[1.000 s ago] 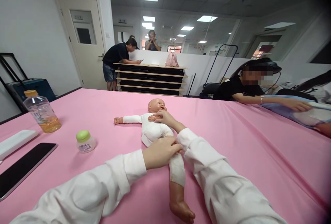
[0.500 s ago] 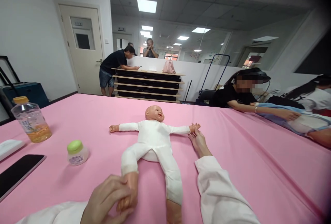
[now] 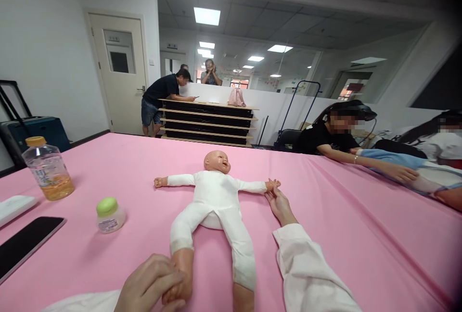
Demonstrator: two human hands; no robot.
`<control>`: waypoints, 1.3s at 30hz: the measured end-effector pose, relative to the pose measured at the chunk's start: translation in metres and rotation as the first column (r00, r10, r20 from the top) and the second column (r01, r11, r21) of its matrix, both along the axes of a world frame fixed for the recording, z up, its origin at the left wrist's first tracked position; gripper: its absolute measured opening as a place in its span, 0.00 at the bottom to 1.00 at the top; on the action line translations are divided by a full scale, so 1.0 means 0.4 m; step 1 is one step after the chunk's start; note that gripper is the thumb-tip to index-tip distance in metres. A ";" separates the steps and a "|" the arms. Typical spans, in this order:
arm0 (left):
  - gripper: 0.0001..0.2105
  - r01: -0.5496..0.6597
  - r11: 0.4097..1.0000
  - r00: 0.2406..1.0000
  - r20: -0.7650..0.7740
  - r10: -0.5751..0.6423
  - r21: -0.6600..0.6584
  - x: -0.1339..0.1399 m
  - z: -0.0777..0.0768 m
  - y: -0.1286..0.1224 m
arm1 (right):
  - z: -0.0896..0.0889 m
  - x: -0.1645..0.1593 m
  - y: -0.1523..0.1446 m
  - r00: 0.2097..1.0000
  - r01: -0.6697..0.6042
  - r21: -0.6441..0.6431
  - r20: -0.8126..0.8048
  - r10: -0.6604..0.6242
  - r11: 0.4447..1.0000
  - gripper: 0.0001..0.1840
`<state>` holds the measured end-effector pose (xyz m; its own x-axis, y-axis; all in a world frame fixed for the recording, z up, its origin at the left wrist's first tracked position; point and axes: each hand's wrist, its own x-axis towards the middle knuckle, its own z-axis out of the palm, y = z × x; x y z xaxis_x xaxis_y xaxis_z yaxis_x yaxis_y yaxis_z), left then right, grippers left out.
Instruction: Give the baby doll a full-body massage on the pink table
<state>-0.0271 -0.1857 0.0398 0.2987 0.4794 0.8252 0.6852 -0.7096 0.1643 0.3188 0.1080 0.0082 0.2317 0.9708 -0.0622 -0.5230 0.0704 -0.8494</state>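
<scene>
A baby doll (image 3: 216, 194) with a white cloth body lies on its back on the pink tabletop (image 3: 119, 168), arms stretched to both sides and head at the far end. My left hand (image 3: 149, 283) is curled round the doll's bare foot at the near left, its thumb partly cut off by the lower edge. At the doll's outstretched hand on the right, my right hand (image 3: 280, 205) holds it lightly between thumb and fingers. The doll's other foot runs out of view at the bottom.
Left of the doll stand a green-lidded jar (image 3: 110, 215) and a bottle of amber drink (image 3: 48, 172). A phone (image 3: 29, 244) and a white case (image 3: 16, 207) lie nearby. A co-worker (image 3: 339, 134) handles another doll at the right edge; a person (image 3: 162, 93) leans on stacked boards behind.
The view has tilted up slightly, so everything sits a little lower. Both hands keep their places on the doll's foot and hand.
</scene>
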 end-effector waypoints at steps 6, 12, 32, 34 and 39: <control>0.09 -0.082 0.996 0.993 0.082 0.084 -0.026 0.038 0.122 0.064 | 0.108 -0.119 -0.015 0.965 0.086 0.240 0.220 -0.141 0.967 0.18; 0.12 0.187 0.973 0.982 0.024 -0.186 -0.135 0.142 0.175 0.201 | 0.191 -0.348 -0.037 0.793 -0.253 0.401 0.607 -0.049 0.881 0.16; 0.07 0.167 0.966 0.977 -0.165 -0.136 0.196 0.010 0.039 0.052 | 0.048 -0.042 -0.026 0.993 0.117 -0.016 -0.011 -0.118 0.993 0.10; 0.11 0.169 0.980 0.966 -0.215 -0.143 0.107 0.009 0.001 0.023 | 0.013 0.004 -0.027 0.995 -0.001 -0.096 -0.102 -0.008 0.995 0.13; 0.17 0.219 0.976 0.924 -0.323 -0.203 0.016 0.015 -0.076 0.036 | -0.024 0.022 -0.026 0.995 -0.046 -0.091 -0.092 0.037 0.995 0.17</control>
<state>-0.0213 -0.1713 0.0094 0.6390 0.3367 0.6917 0.5290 -0.8451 -0.0773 0.3274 0.0978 -0.0015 0.1809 0.9685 -0.1712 -0.5982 -0.0298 -0.8008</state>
